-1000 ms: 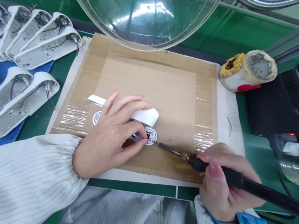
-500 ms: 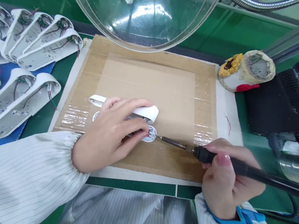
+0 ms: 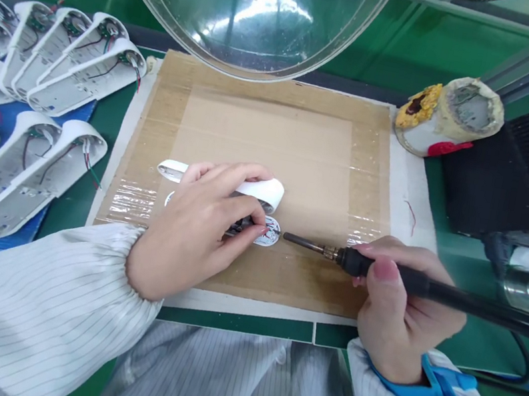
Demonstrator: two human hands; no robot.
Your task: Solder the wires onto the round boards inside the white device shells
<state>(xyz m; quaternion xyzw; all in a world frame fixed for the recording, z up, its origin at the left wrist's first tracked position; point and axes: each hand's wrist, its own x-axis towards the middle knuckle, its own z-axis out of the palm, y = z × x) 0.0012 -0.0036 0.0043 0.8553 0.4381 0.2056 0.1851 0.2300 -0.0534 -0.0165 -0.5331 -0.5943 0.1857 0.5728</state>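
My left hand (image 3: 201,231) lies over a white plastic shell (image 3: 265,193), its upper fingers curled across it. Thumb and forefinger are pinched together on a white oval circuit board (image 3: 269,234) in front of the shell; a tiny red bit shows at their tips, too small to make out. My right hand (image 3: 405,309) grips a soldering iron (image 3: 360,261) like a pen. The iron's tip points left at the board's right end, with a slight gap or contact that I cannot tell apart. Most of the board is hidden under my left hand.
Cardboard (image 3: 265,130) covers the work area. White shells with wires (image 3: 69,152) lie on blue sheeting at left. A round clear lens (image 3: 251,33) hangs above the back. A stained round pot (image 3: 453,118) and a black box (image 3: 496,176) stand at right.
The soldering iron's tip has drawn back a little and up relative to the board's edge. My left hand keeps its hold. The whole view has shifted slightly.
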